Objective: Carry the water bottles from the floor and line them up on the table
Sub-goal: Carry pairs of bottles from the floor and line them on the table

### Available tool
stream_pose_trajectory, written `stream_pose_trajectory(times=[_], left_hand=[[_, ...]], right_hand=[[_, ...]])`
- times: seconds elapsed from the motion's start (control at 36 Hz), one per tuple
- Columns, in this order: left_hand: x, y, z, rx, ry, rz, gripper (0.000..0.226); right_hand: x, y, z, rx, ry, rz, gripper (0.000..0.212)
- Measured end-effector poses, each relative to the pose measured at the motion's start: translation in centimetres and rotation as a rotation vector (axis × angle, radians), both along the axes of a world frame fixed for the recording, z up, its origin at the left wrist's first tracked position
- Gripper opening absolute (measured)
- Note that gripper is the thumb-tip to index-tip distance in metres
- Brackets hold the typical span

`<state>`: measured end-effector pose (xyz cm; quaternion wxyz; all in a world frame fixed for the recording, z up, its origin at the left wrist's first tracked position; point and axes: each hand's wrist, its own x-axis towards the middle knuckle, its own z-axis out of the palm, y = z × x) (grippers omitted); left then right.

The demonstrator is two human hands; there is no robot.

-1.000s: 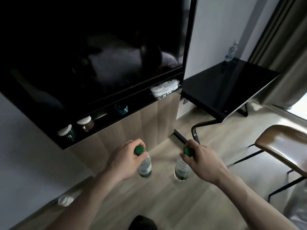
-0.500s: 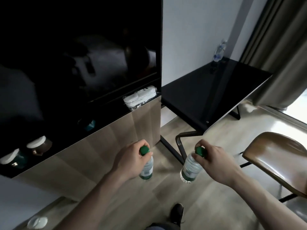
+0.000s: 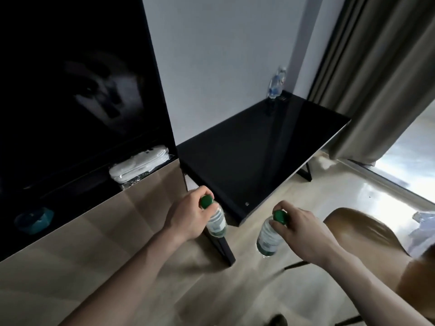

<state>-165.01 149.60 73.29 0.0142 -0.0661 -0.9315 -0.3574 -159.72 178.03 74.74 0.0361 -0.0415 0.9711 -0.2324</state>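
Observation:
My left hand (image 3: 188, 216) grips a clear water bottle (image 3: 217, 222) with a green cap by its neck, hanging just at the near corner of the black table (image 3: 254, 156). A second green-capped bottle (image 3: 268, 236) hangs from my right hand (image 3: 301, 234), which holds it by the neck over the floor, in front of the table's near edge. One more bottle with a blue label (image 3: 276, 83) stands upright at the table's far corner by the wall.
A brown chair (image 3: 367, 234) stands close on the right of my right arm. A wooden cabinet (image 3: 94, 231) with a dark screen above it lies to the left; a white packet (image 3: 138, 164) rests on its shelf. Curtains (image 3: 381, 78) hang beyond the table.
I have walked toward the table; it now fills the middle of the view and both bottles, still held, are at its near edge. The cabinet has slid left.

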Motion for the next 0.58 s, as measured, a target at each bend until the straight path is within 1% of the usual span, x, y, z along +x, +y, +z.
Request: stream_pose_trajectory(times=[0.08, 0.25, 0.36, 0.44, 0.58], left_hand=[[-1.8, 3.3, -0.5, -0.006, -0.019, 0.034, 0.023], [-4.1, 8.4, -1.3, -0.020, -0.059, 0.154, 0.015], [-5.6, 10.2, -1.2, -0.077, -0.090, 0.242, 0.015], [-7.1, 11.4, -1.2, -0.107, -0.089, 0.270, 0.016], [-11.4, 13.0, -1.9, -0.083, -0.111, 0.301, 0.017]], right_hand=[[-2.9, 3.7, -0.7, -0.023, -0.012, 0.047, 0.015], [-9.6, 10.0, -1.8, -0.062, -0.021, 0.157, 0.015], [-14.3, 12.3, -1.8, -0.039, -0.042, 0.207, 0.019], [-17.7, 13.7, -2.1, -0.028, -0.044, 0.216, 0.021], [-23.7, 15.1, -3.3, -0.053, -0.071, 0.188, 0.022]])
